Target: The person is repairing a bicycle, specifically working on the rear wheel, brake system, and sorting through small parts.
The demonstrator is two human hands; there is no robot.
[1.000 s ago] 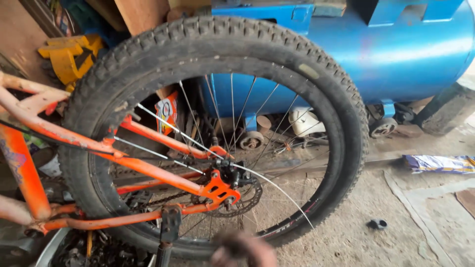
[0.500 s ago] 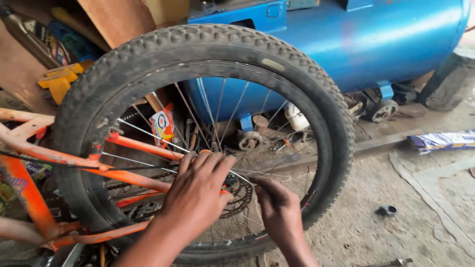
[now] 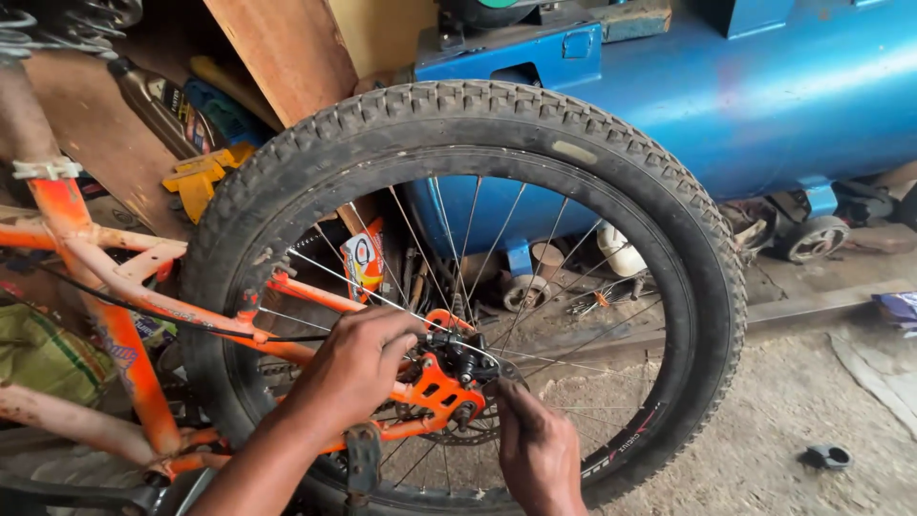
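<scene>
An orange bicycle frame [image 3: 105, 287] stands with its rear wheel [image 3: 478, 119], a knobby black tyre on a spoked rim, in the middle of the view. My left hand [image 3: 358, 368] rests on the orange dropout bracket [image 3: 439, 387] at the hub, fingers curled around the axle area. My right hand [image 3: 535, 444] reaches up from below, fingertips touching the hub and cassette [image 3: 473, 368]. Whether either hand holds a small part is hidden by the fingers.
A large blue air compressor tank [image 3: 764, 96] on small wheels stands behind the wheel. Wooden boards [image 3: 287, 57] lean at the back. A yellow tool [image 3: 201, 177] lies behind the frame. A small black part [image 3: 826, 457] sits on the dirt floor at right.
The view has moved closer to the wheel. Both hands came up from below onto the hub and now grip nearer the axle, the left hand shifted to the dropout bracket.
</scene>
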